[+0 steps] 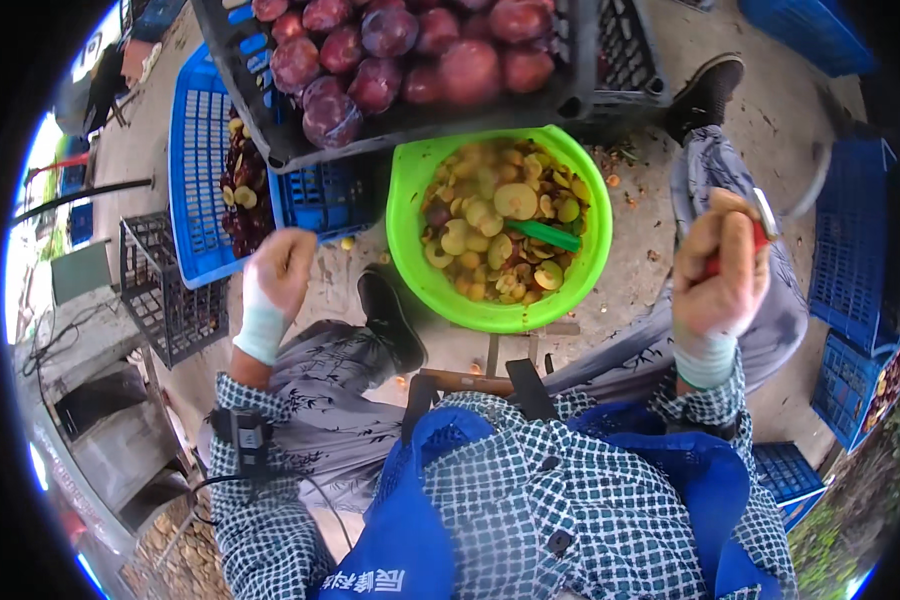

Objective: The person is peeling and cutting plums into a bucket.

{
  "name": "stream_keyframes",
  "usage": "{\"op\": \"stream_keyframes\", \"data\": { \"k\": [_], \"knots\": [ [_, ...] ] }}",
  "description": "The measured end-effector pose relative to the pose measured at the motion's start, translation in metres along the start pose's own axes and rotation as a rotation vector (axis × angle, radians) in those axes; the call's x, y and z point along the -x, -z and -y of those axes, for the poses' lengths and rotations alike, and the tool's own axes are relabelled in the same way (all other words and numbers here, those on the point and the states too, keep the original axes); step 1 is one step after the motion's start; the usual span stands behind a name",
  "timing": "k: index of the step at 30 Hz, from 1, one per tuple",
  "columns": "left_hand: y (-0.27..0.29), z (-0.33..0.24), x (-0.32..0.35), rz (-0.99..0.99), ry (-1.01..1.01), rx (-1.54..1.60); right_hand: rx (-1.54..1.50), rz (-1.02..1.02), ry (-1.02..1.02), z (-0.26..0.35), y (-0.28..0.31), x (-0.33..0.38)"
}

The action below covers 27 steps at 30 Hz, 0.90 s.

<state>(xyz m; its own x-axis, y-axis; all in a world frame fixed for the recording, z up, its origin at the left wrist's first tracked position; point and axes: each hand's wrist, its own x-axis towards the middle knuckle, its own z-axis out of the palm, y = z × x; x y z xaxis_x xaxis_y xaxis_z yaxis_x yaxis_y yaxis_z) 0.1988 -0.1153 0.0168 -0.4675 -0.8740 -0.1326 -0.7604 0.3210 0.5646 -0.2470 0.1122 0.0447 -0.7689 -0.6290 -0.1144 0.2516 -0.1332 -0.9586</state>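
My right hand [720, 265], in a light glove with bare fingertips, is closed round a red-handled tool [763, 228] with a curved metal end. It is raised over my right knee, to the right of the green basin; the tool's exact kind is hidden by the fingers. My left hand [282, 270] is closed beside the blue crate, its wrist in a white cuff; what its curled fingers hold, if anything, is hidden. Between my feet stands the bright green basin [402, 262], filled with cut yellowish fruit pieces [482, 215]. A green-handled tool [547, 236] lies on the pieces.
Whole red plums [378, 84] fill a black crate [420, 120] beyond the basin. At its left, a blue crate [185, 190] holds dark cut fruit [245, 190]. A black crate [170, 300] stands farther left. Blue crates [850, 240] line the right side. Fruit scraps litter the floor.
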Motion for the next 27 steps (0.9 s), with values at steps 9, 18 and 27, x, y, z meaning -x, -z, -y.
{"op": "stream_keyframes", "data": {
  "k": [9, 18, 27],
  "knots": [
    [-0.078, 0.061, 0.034, 0.662, 0.176, -0.143, -0.378, 0.345, -0.017, 0.026, -0.027, -0.034],
    [-0.086, 0.075, 0.004, 0.768, 0.157, -0.255, -0.289, 0.348, -0.004, 0.049, -0.029, -0.038],
    [0.01, 0.092, -0.013, 0.663, 0.03, -0.418, -0.178, 0.454, -0.002, 0.069, -0.059, -0.013]
  ]
}}
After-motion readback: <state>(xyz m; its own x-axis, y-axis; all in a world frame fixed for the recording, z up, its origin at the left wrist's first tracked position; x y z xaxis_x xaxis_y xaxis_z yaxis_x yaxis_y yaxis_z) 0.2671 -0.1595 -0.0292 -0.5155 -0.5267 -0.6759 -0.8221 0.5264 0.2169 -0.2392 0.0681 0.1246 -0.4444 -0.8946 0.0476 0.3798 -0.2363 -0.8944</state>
